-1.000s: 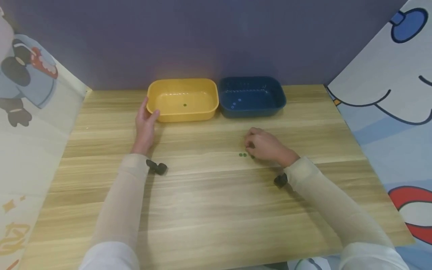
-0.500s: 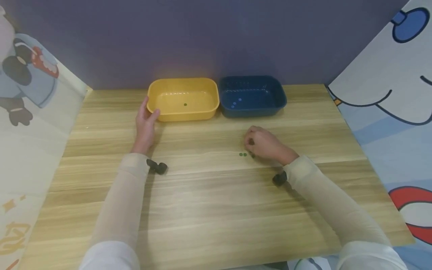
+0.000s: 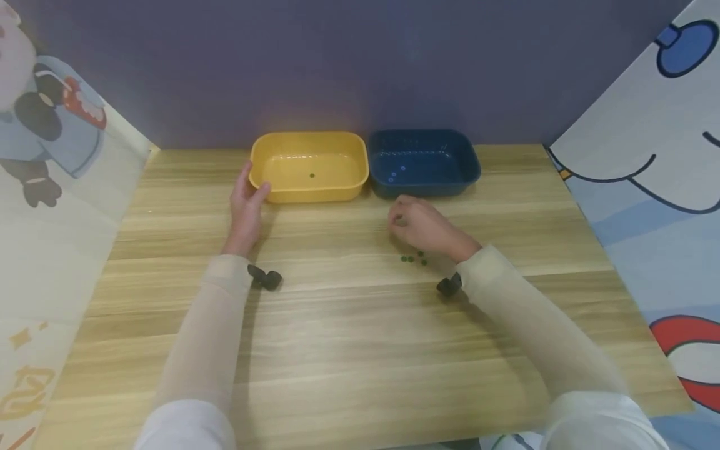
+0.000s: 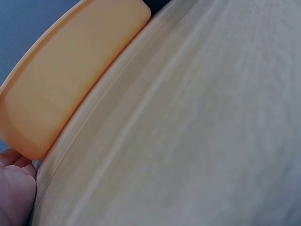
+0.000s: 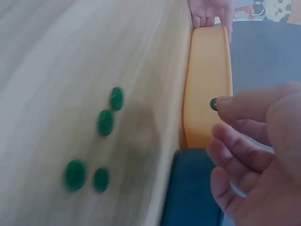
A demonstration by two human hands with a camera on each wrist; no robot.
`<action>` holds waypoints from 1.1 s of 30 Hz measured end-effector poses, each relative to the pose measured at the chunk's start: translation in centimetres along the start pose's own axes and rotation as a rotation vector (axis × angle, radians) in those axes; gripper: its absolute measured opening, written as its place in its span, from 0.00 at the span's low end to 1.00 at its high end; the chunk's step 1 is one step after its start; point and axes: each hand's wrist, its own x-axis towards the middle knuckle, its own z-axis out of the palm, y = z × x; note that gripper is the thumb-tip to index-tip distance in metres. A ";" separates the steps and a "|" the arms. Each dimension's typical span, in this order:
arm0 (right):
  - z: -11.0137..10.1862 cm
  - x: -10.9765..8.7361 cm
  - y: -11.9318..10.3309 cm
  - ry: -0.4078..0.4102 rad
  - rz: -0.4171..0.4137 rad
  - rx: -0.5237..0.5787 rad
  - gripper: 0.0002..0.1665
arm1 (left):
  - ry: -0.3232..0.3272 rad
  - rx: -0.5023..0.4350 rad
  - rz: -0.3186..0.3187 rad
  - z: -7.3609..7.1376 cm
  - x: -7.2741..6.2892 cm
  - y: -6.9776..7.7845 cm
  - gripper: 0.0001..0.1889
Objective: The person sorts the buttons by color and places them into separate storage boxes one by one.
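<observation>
My left hand (image 3: 245,209) holds the left end of a yellow plastic bin (image 3: 309,195), thumb by the front rim and fingers along the side wall. One small green button (image 3: 312,175) lies inside that bin. Between thumb and index finger, my right hand (image 3: 424,228) pinches another green button (image 5: 214,104), raised over the table in front of a dark blue bin (image 3: 424,189). Several green buttons (image 5: 105,122) lie loose on the wood just below this hand. The right wrist view shows its other fingers loosely bent.
Small blue ring-like pieces (image 3: 392,174) lie in the blue bin, which stands right beside the yellow one. A grey-purple wall (image 3: 349,69) rises behind both bins. Printed panels (image 3: 641,187) flank the wooden table (image 3: 337,350).
My right hand has lifted and moved left toward the bins with a green button, uncovering more buttons on the table. The left hand stays at the yellow bin.
</observation>
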 end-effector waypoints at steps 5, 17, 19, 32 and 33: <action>0.0 1.8 -0.8 0.047 0.007 -0.017 0.05 | -0.001 0.032 -0.005 0.1 -0.3 0.3 0.36; 0.0 5.6 -1.6 0.224 0.027 0.076 0.05 | -0.003 0.066 -0.011 0.4 -0.3 0.4 0.36; 0.2 6.1 -1.5 0.237 0.045 0.068 0.06 | 0.002 0.058 -0.015 0.4 -0.3 0.3 0.36; 0.9 8.4 -1.5 0.311 0.114 0.041 0.09 | 0.017 0.032 -0.015 0.4 -0.3 0.3 0.36; 0.8 8.4 -1.5 0.311 0.124 0.042 0.10 | 0.019 0.028 -0.015 0.4 -0.3 0.3 0.36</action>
